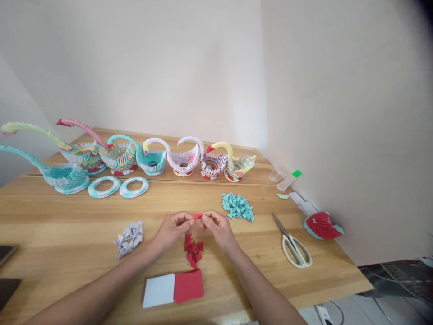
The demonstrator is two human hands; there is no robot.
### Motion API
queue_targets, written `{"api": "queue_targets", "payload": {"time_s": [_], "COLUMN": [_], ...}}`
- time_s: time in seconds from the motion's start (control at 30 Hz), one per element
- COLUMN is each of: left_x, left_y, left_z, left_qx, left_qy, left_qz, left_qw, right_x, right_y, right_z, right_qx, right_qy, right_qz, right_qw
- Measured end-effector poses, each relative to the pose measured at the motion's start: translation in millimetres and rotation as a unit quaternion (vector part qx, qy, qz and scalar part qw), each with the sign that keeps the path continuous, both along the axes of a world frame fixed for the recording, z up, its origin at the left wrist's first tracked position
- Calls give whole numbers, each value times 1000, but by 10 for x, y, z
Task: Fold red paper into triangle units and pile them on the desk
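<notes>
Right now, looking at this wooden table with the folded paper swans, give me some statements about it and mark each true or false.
1. Both hands, left hand and right hand, pinch one small red paper piece. True.
2. The white-handled scissors lie left of the hands. False: they lie to the right.
3. A pile of teal folded paper triangles sits beyond the right hand. True.
4. The two flat paper sheets near the table edge are blue and green. False: white and red.
5. A grey folded paper pile lies left of the left hand. True.
</notes>
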State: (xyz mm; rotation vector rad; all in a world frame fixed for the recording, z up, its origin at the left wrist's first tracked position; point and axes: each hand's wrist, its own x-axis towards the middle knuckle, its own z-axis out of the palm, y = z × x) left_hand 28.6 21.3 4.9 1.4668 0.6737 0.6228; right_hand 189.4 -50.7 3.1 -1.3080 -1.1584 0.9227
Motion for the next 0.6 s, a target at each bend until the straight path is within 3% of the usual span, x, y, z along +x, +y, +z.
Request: {"api": "queue_targets", "payload": {"time_s": [0.27, 0.6], "left_x": [-8, 11], "left_y": [13, 23], "left_z": [41, 20], "left_qx": [8, 61], "left_qy": [-15, -6], "left_qz": [-2, 35], "left_qw": [1000, 998], "right_x": [-48, -49], "right_y": [-57, -33], "right_z": [46, 25], "right_qx": [32, 12], "right_qy": [-148, -9], "right_qz": [-31, -27], "right_qw": [988, 1000]}}
